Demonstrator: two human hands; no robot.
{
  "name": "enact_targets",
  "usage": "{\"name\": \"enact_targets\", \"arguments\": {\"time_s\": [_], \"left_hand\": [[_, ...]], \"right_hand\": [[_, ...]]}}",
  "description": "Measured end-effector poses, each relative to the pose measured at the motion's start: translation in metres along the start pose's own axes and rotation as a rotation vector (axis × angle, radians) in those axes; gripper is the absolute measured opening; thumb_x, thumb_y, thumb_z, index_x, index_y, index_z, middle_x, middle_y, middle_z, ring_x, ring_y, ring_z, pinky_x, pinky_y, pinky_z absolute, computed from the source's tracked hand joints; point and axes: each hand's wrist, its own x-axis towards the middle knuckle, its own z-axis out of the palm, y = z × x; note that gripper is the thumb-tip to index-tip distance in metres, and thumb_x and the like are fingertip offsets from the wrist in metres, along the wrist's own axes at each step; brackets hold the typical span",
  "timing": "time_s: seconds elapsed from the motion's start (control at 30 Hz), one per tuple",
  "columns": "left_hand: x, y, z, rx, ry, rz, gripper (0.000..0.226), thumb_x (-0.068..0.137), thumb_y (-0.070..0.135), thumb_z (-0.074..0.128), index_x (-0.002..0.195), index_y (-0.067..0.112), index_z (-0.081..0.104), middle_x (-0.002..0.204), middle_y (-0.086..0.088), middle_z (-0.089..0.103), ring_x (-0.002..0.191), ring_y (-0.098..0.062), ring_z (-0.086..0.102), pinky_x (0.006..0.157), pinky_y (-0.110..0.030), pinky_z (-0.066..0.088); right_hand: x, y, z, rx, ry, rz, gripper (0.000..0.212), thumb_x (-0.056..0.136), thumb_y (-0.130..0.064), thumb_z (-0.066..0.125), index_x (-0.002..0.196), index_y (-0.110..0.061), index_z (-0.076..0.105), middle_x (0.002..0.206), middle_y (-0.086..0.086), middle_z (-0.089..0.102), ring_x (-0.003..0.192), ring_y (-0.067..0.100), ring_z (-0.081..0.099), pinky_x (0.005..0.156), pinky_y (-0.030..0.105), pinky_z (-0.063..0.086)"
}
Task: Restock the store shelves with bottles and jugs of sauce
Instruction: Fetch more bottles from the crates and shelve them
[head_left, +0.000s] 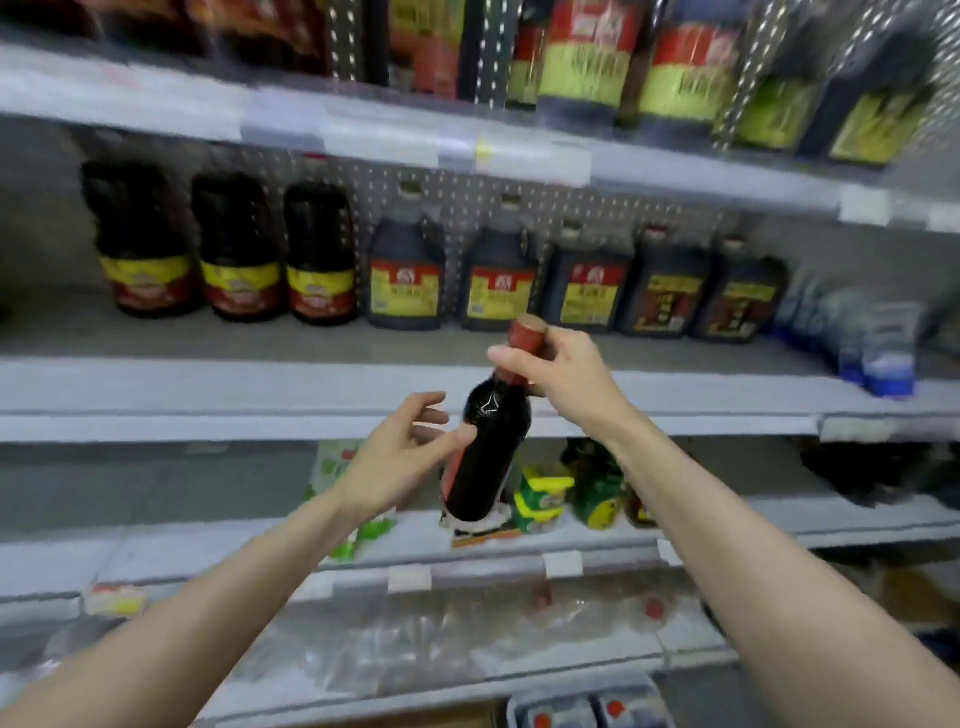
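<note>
Clearly the whole matter turns on the dark bottle (491, 447), which hangs in the air in front of the middle shelf (208, 384), not yet standing on anything. Its long axis is close to upright, with the red cap (527, 330) leaning a little up and to the right and the base hanging lower and to the left, in front of the shelf below. The right hand (558, 371) is grasping the bottle at the neck, fingers and thumb curled round it just under the cap, and appears to carry its weight. The left hand (395, 457) is released: its fingers are loosely spread and clear of the glass, and only the thumb tip touches the bottle's side near the middle. So the bottle lies between the two hands, the right one above it and the left one beside its body. Beyond it, a row of dark jugs (405, 275) stands along the back of the middle shelf, and the front strip of that shelf looks bare. My judgement is that the coming move is forward and slightly up: the base has to rise over the shelf lip, and the left hand is the nearer one to steady it.
</note>
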Motion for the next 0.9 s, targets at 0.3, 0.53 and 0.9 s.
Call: {"name": "enact_targets", "arguments": {"time_s": [0.3, 0.53, 0.9], "left_hand": [[-0.005, 0.201, -0.071, 0.12, 0.009, 0.273, 0.088, 0.052, 0.058, 0.083, 0.129, 0.029, 0.051, 0.12, 0.011, 0.064, 0.11, -0.006, 0.061, 0.096, -0.035, 0.05], [-0.03, 0.279, -0.116, 0.206, 0.18, 0.397, 0.056, 0.069, 0.03, 0.085, 0.117, 0.013, 0.059, 0.111, -0.007, 0.07, 0.096, -0.018, 0.069, 0.085, -0.053, 0.053], [-0.05, 0.301, -0.205, 0.235, 0.355, 0.437, 0.049, 0.069, 0.029, 0.085, 0.112, 0.019, 0.063, 0.102, 0.004, 0.073, 0.093, -0.012, 0.07, 0.083, -0.036, 0.057]], "right_hand": [[0.036, -0.239, -0.051, -0.088, -0.056, -0.383, 0.025, 0.083, -0.033, 0.073, 0.082, -0.008, 0.068, 0.081, -0.005, 0.07, 0.079, 0.015, 0.066, 0.081, 0.042, 0.055], [0.048, -0.339, -0.05, -0.06, -0.122, -0.611, 0.016, 0.085, -0.032, 0.071, 0.076, -0.019, 0.068, 0.075, -0.004, 0.07, 0.073, 0.011, 0.067, 0.073, 0.029, 0.052], [0.066, -0.383, 0.031, -0.062, -0.302, -0.67, 0.013, 0.088, -0.047, 0.062, 0.093, -0.035, 0.061, 0.09, -0.017, 0.067, 0.082, -0.004, 0.063, 0.077, 0.024, 0.046]]}}
